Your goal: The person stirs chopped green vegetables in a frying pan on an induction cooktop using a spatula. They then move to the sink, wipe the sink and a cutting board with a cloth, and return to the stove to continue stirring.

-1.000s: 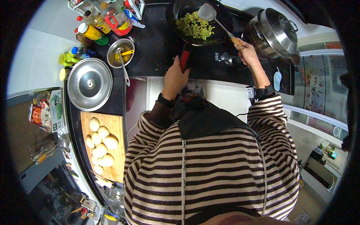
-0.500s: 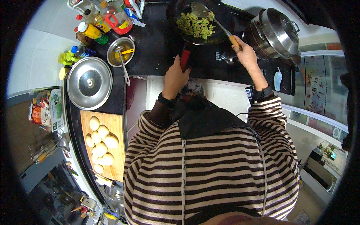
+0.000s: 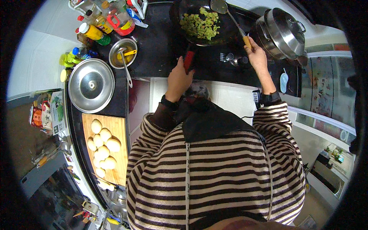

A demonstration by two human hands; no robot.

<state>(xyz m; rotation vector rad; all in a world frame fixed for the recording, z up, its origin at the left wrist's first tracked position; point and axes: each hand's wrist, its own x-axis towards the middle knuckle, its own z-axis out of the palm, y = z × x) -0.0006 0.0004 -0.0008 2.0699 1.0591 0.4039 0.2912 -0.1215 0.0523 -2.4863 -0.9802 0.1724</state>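
The upper edge of my view cut off the far rim of the dark, round wok, which sat at the far side of the glossy black worktop, and what lay beneath it was hidden. My left hand was closed round its red handle, the undersides of my fingers out of sight. My right hand gripped the yellowish handle of a metal spatula, whose rounded blade, held over the wok's far right part, touched the picture's top. The chopped food inside looked moist, lumpy and yellow-green, its separate pieces too small to identify. To the right, a shiny steel pot bulged under its domed lid; to the left lay a broad metal disc with a central knob.
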